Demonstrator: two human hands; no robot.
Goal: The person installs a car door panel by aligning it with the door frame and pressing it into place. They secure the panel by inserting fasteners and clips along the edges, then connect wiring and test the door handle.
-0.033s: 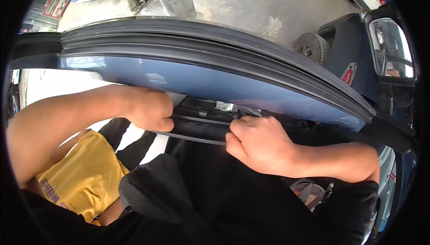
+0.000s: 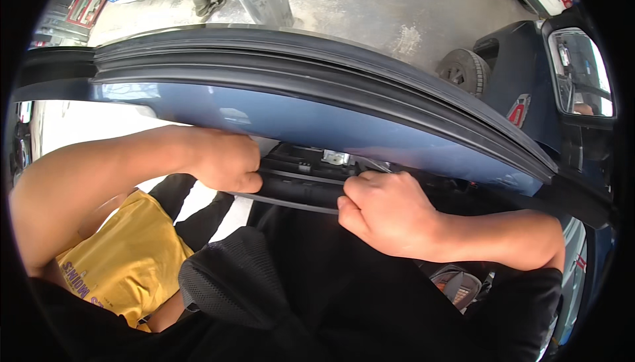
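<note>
Under the upper edge of the blue car door [image 2: 317, 120]: both hands closed on a thin black strip [image 2: 291, 203] running between them. Left hand [image 2: 228, 162] fisted, grip clamped on the strip's left end; right hand [image 2: 390, 213] pinching the other end, fingers curled tight. Strip sits just below the dark inner mechanism [image 2: 311, 163]. Thick rubber seal [image 2: 297, 64] arcs along the door top. Judgement: strip being seated or drawn along the frame; next move needs even tension from both hands, kept in line.
</note>
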